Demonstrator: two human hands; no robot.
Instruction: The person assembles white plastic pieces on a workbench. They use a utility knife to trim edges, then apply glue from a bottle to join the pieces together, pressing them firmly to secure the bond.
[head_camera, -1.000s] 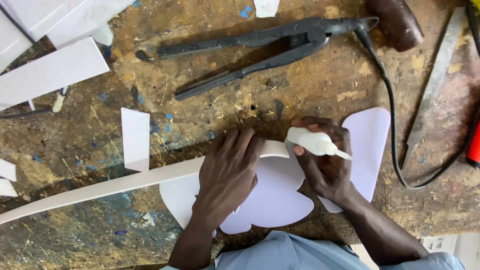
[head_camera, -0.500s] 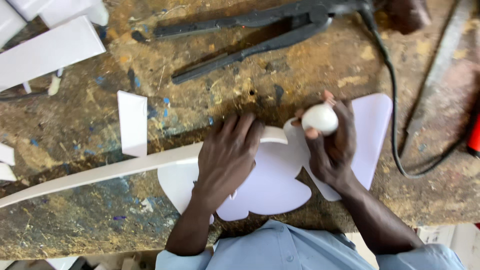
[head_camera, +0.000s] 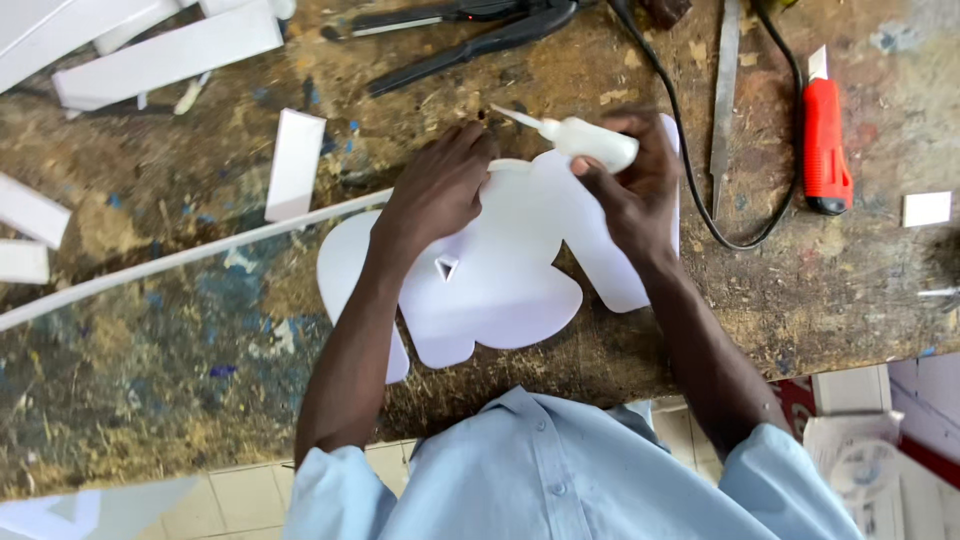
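Pressing down with the left hand (head_camera: 435, 190), fingers spread flat over the upper edge of a white lobed cutout (head_camera: 500, 290) lying on the paint-stained bench (head_camera: 150, 380), right where a long thin white strip (head_camera: 200, 255) is meeting that edge. Gripping a small white squeeze bottle (head_camera: 590, 140) in the right hand (head_camera: 635, 185), fingers wrapped around its body, nozzle aiming left at the strip-to-cutout joint. Judging by the layout, only starting on the edging: just the strip's end touching the outline, most of it trailing off leftward. Lying nearby: a red utility knife (head_camera: 825, 150) to the right, a black corded tool (head_camera: 470, 30) at the top, a metal blade (head_camera: 725, 90) beside its cable. Seeing no packages or labels; only plain white offcuts (head_camera: 165, 55) scattered at upper left.
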